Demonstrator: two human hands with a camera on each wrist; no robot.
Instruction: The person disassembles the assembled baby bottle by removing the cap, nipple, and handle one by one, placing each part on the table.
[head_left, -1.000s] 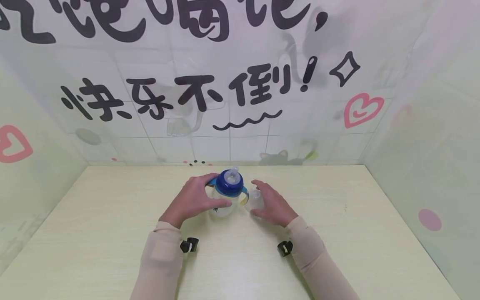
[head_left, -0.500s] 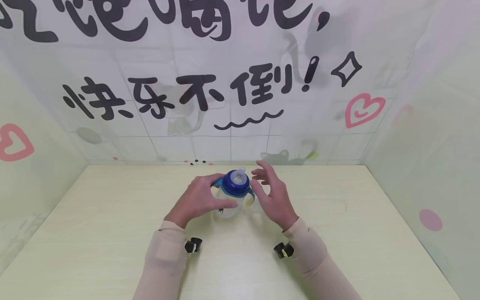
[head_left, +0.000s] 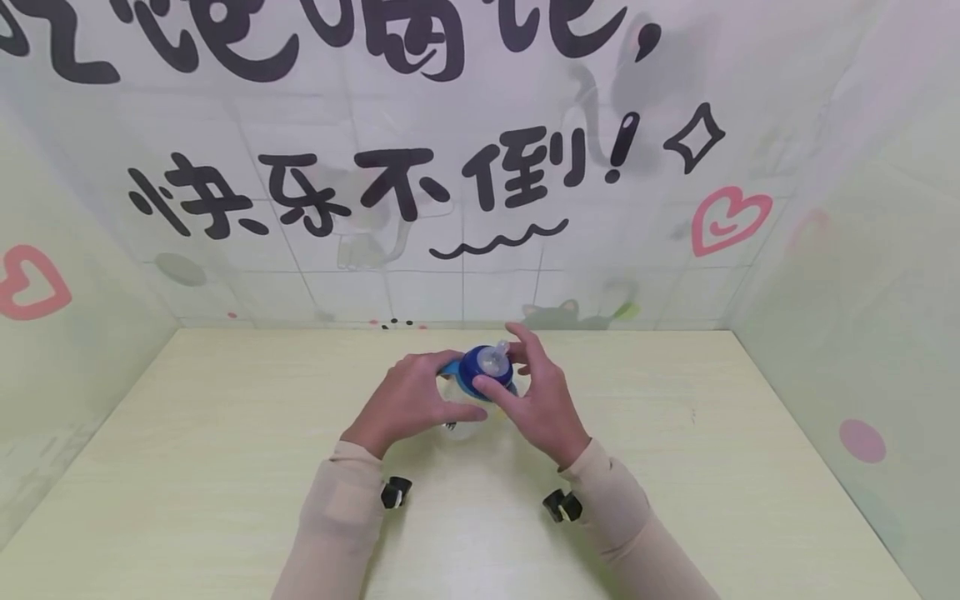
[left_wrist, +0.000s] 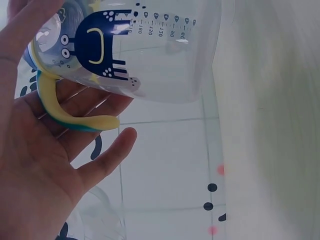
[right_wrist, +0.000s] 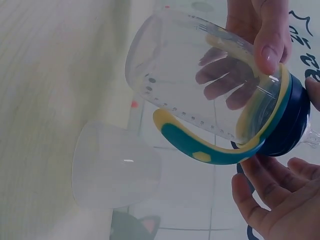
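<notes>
A clear baby bottle [right_wrist: 175, 65] with a dark blue collar [head_left: 480, 367], a soft clear spout and blue-and-yellow side handles [right_wrist: 205, 147] is tilted a little to the right. My left hand [head_left: 408, 396] grips its body, thumb in front and fingers behind, showing through the clear wall in the right wrist view. My right hand [head_left: 547, 408] is at the collar, thumb on its near side and fingers around the far right side. A blue animal print [left_wrist: 100, 45] and measuring marks show in the left wrist view. The bottle's far side is hidden by both hands.
A translucent dome-shaped cover [right_wrist: 117, 167] stands on the pale wood table [head_left: 225, 467], right of the bottle and mostly behind my right hand in the head view. A white printed wall [head_left: 405, 300] closes off the back, with side walls left and right.
My right hand has let go of the translucent cover, risen, and moved left onto the bottle's collar. My left hand has shifted slightly right with the bottle, which now leans more.
</notes>
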